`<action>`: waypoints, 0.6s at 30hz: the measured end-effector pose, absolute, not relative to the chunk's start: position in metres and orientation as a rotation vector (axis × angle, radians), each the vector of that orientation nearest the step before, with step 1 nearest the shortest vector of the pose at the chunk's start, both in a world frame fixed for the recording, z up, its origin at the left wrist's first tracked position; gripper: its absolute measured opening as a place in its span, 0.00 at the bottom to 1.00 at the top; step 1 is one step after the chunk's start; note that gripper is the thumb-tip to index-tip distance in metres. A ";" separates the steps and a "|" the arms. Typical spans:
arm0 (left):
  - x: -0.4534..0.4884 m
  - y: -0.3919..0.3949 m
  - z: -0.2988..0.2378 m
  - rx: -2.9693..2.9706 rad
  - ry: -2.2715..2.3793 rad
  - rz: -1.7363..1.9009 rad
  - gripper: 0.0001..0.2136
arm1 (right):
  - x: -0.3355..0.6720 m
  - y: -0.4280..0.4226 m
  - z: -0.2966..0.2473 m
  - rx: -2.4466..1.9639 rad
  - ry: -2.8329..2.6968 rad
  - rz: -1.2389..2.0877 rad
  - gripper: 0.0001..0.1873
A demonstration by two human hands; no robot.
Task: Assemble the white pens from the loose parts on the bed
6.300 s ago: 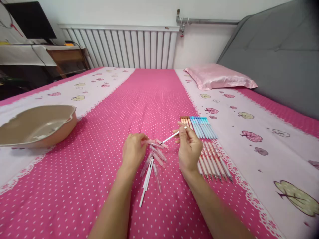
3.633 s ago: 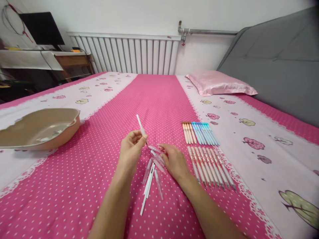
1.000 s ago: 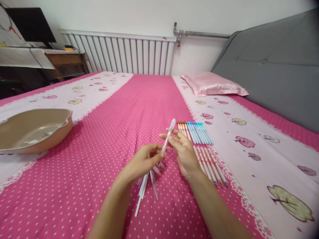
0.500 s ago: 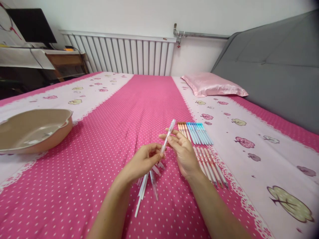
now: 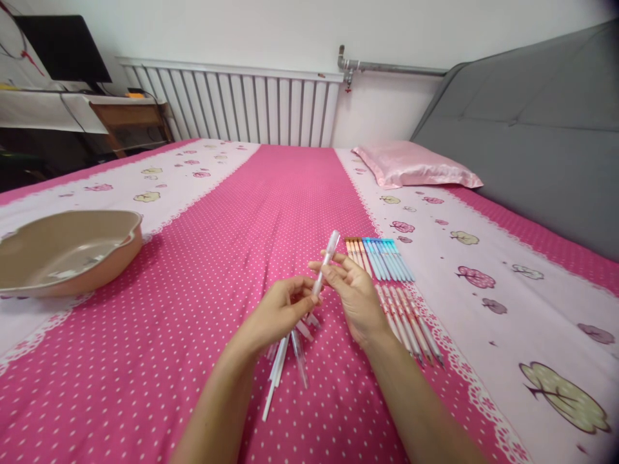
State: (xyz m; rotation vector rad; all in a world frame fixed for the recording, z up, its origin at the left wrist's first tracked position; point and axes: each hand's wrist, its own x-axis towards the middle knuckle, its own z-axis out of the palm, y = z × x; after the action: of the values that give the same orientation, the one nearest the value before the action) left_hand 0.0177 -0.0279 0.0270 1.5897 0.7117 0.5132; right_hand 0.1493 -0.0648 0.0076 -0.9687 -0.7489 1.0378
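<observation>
Between my two hands a pale, partly clear pen [image 5: 331, 248] is held at a slant, its top end pointing up and away. My left hand [image 5: 280, 309] pinches its lower end with thumb and fingers. The fingers of my right hand [image 5: 355, 293] close around its middle. Below my left hand lie several loose pen parts: white thin tubes [image 5: 275, 380] and a clear barrel [image 5: 299, 361], partly hidden by the hand. Right of my right hand, a row of blue and brown-capped pens [image 5: 384, 258] lies side by side. Nearer me is a row of pinkish pens [image 5: 409, 322].
A beige-pink basin [image 5: 72, 254] sits on the bed at the left. The bedspread [image 5: 193, 361] is pink with white dots. A pink pillow [image 5: 416, 164] lies by the grey headboard [image 5: 532, 129]. A white radiator [image 5: 232, 103] and a desk with a monitor [image 5: 62, 48] stand behind.
The pen between my hands has tilted very slightly, and its top end has shifted a little to the left. Both hands stay nearly in place; the view has shifted slightly.
</observation>
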 end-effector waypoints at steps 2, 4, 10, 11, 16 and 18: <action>0.018 -0.028 0.027 1.585 0.707 0.520 0.08 | 0.149 -0.064 0.007 -0.967 -0.729 1.045 0.17; 0.019 -0.028 0.028 1.577 0.703 0.523 0.08 | 0.149 -0.064 0.007 -0.964 -0.715 1.050 0.18; 0.019 -0.028 0.026 1.575 0.717 0.516 0.08 | 0.149 -0.062 0.004 -0.961 -0.676 1.023 0.21; 0.019 -0.028 0.026 1.580 0.720 0.514 0.08 | 0.150 -0.062 0.003 -0.961 -0.679 1.017 0.21; 0.019 -0.030 0.027 1.584 0.716 0.501 0.07 | 0.151 -0.062 0.001 -0.967 -0.695 0.998 0.21; 0.019 -0.031 0.029 1.591 0.709 0.501 0.06 | 0.151 -0.062 0.000 -0.972 -0.698 0.989 0.21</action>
State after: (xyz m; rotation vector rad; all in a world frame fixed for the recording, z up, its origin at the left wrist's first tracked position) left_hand 0.0193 -0.0308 0.0292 1.5907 0.7089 0.5009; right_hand 0.1508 -0.0620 -0.0002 -0.9724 -0.6982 0.9894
